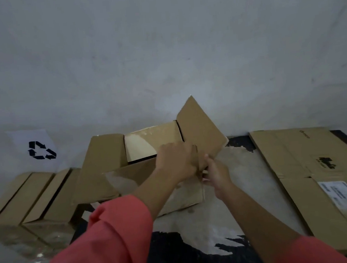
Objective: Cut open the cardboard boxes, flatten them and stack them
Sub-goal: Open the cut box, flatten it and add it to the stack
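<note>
Watching from the side here. Far left there's a recycling sign [41,150] on the wall, with a row of boxes [26,198] under it, not yet flattened. In the middle of the floor sits the open box [148,146], flaps up. The left hand [177,162] has its fingers curled over the near wall by the right corner. The right hand [217,173] pinches that corner edge just below it (no blade that I can see). My worry: with both hands so close, yanking the seam could rip the card ragged or slice a finger. Flattened cardboard [321,180] lies to the right, and a sliding box could knock it crooked.
</note>
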